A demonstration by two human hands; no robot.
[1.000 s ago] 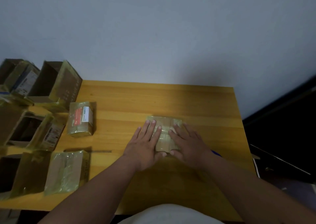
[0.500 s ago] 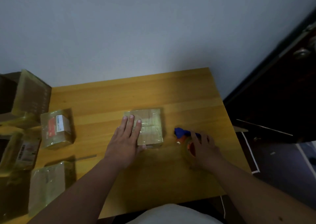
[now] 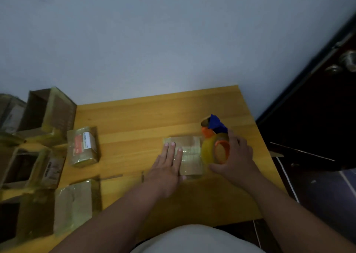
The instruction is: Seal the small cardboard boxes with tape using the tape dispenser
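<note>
A small cardboard box (image 3: 189,154), already wrapped in shiny clear tape, lies flat on the wooden table (image 3: 134,117) just right of the frame's centre. The left hand (image 3: 166,168) rests palm down on the box's left part, fingers straight and together, pressing it to the table. The right hand (image 3: 234,161) grips the tape dispenser (image 3: 214,141) at the box's right edge, fingers curled over the top of the roll and thumb low on its near side. The dispenser has a yellowish tape roll on an orange hub, with a blue and orange head pointing toward the upper part of the frame; whether it touches the box is unclear.

At centre left lies a taped box with a red and white label (image 3: 82,146). Below it, at lower left, sits another taped parcel (image 3: 74,206). Open cardboard boxes (image 3: 46,112) crowd the left edge. A dark door (image 3: 317,106) fills the right side.
</note>
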